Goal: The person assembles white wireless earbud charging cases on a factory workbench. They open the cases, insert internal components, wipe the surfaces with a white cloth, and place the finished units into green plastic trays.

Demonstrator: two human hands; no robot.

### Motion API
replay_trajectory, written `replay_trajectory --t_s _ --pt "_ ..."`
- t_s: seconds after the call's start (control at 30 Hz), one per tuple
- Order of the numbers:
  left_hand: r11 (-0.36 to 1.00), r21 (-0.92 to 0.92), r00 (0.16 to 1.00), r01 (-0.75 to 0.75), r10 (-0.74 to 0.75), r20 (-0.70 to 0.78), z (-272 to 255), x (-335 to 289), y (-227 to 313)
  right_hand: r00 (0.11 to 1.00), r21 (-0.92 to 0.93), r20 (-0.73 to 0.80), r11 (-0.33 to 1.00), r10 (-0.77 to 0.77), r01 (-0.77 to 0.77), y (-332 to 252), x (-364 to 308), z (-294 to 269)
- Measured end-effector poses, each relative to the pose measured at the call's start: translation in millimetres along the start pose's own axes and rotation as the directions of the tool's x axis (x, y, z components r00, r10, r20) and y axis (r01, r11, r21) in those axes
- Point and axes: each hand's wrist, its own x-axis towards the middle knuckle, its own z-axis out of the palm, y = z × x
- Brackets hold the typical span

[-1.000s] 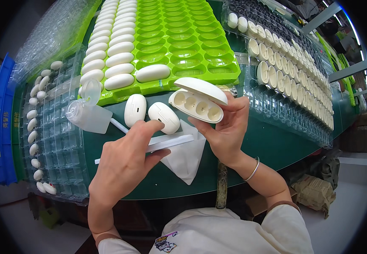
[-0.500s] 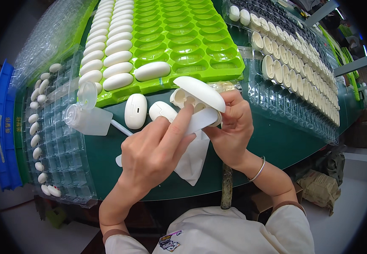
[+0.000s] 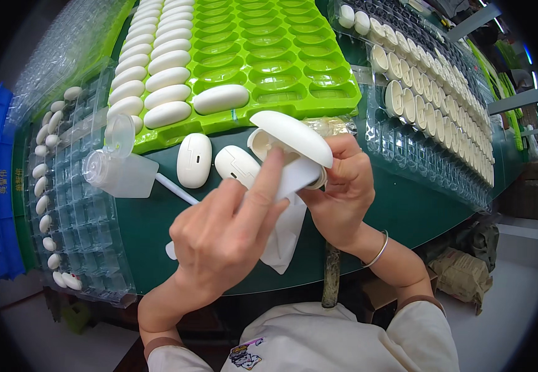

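Note:
My right hand (image 3: pixel 340 189) grips an earbud charging case (image 3: pixel 291 139), white and oval, with its lid raised. My left hand (image 3: pixel 225 232) reaches its index finger into the open case. Its thumb side closes on a flat white strip (image 3: pixel 298 175) lying against the case's front; whether it is cloth or plastic I cannot tell. Two shut white cases, one upright (image 3: pixel 194 161) and one tilted (image 3: pixel 235 166), lie on the green table beyond my left hand. A white cloth-like piece (image 3: pixel 284 239) lies below the strip, partly covered by my left hand.
A translucent bottle (image 3: pixel 129 177) with its flip cap up stands at left, beside a white stick (image 3: pixel 176 188). Behind is a bright green tray (image 3: pixel 337 108) holding white cases. Clear trays stand at left (image 3: pixel 89 223) with small white pieces, and at right (image 3: pixel 405 164) with cream shells.
My left index finger has shifted slightly and its tip sits deeper in the case. The held case stays in my right hand. The whole view has moved slightly.

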Motion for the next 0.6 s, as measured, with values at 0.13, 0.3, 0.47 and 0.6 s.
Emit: replay_trajectory --t_s 0.13,0.3,0.47,0.6 --pt "0.998 -0.034 0.999 -0.053 0.052 -0.013 3 -4 5 0.998 -0.027 0.016 0.998 -0.054 0.054 3 2 -2" --pt "0.900 -0.250 0.921 -0.357 0.383 0.063 -7 -6 11 0.995 0.004 -0.015 0.995 -0.099 0.099 5 3 0" --pt "0.876 -0.319 0.917 -0.361 0.395 0.047 -7 -7 6 0.999 0.105 -0.020 0.994 -0.040 0.042 2 4 -2" --pt "0.867 -0.359 0.911 -0.345 0.401 0.093 -9 -6 1 1.000 0.157 -0.015 0.988 -0.006 0.008 -2 5 -1"
